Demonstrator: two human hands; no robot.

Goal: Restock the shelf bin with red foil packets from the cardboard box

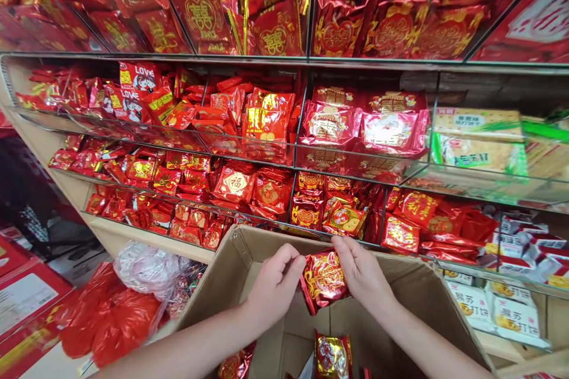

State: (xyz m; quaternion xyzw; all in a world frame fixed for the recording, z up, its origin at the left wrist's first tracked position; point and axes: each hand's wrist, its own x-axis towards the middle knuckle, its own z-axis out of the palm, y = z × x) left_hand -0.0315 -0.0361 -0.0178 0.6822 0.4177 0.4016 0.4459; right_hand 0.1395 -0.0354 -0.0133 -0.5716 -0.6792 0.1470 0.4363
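Observation:
Between my two hands is a small red packet with gold printing, held above the open cardboard box. My left hand pinches its left edge between thumb and fingers. On the opposite side, my right hand grips the packet's right edge, thumb and fingers closed on it. Down in the box lies a red and gold packet, and another red packet shows partly behind my left forearm.
Shelves of red packets behind clear dividers rise in front of the box. Right of them are green-edged cracker packs and white packs. Left of the box lie a red plastic bag and a clear bag. A red carton stands far left.

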